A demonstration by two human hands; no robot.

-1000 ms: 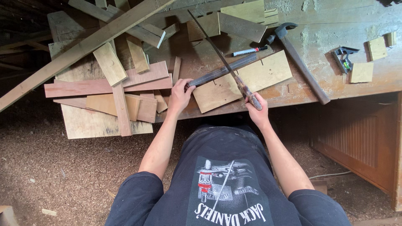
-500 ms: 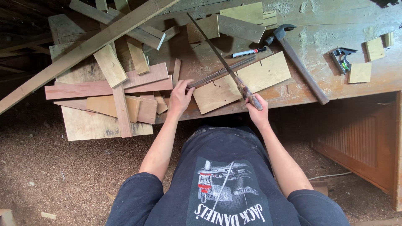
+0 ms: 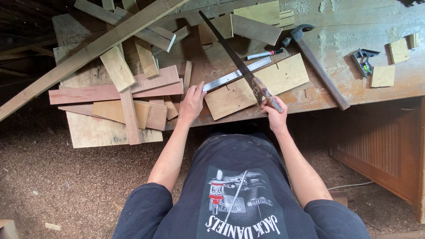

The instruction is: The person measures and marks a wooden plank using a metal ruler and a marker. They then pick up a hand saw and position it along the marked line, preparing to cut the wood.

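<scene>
The plywood board [image 3: 261,86] lies flat near the front edge of the workbench [image 3: 354,40]. It is the light, wide piece right in front of the person.

The right hand [image 3: 273,116] is at the board's near edge. Its fingers are wrapped tight around the handle of a hand saw [image 3: 239,66]. The saw blade runs from the hand up across the board and away over the bench, slanting to the left.

The left hand [image 3: 192,102] is just left of the board. It presses down on the near end of a metal ruler [image 3: 234,74], with the fingers spread flat, not curled around anything. The ruler lies along the board's far left edge and goes under the saw blade.

Just past the board's far edge lies a marker pen [image 3: 263,54]. To the right of the board lies a hammer [image 3: 318,66] with a long wooden handle. Farther right of the board sits a small metal square tool [image 3: 364,62], with little wood blocks [image 3: 383,76] near it.

To the left of the board is a messy pile of wood scraps [image 3: 128,88], and one long plank [image 3: 88,53] slants over the pile.
</scene>
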